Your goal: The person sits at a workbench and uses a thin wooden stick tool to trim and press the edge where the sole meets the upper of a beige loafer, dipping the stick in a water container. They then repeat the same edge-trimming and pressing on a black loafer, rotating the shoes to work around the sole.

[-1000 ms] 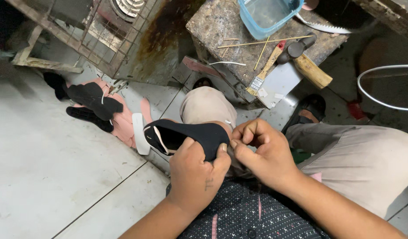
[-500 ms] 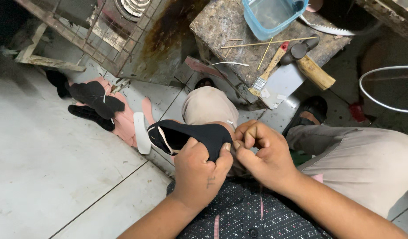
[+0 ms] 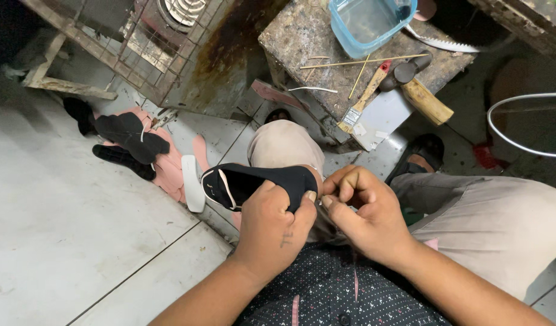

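My left hand (image 3: pixel 275 223) grips a black shoe upper (image 3: pixel 247 183) with white trim, holding it flat over my knee (image 3: pixel 284 145). My right hand (image 3: pixel 365 208) is curled right beside it, its thumb and forefinger pinched together at the upper's right edge. What the right fingers pinch is too small to make out. Both hands sit close together above my lap.
On the tiled floor to the left lie black shoe pieces (image 3: pixel 130 136), pink soles (image 3: pixel 172 163) and a white insole (image 3: pixel 192 184). A worn work block (image 3: pixel 350 66) ahead carries a blue plastic tub (image 3: pixel 368 24), a brush (image 3: pixel 362 99), thin sticks and a hammer (image 3: pixel 419 93). A wire cage (image 3: pixel 145 42) stands at the back left.
The black upper has shifted slightly right and down in my left hand. My right hand stays pinched at its edge, with only small finger movement.
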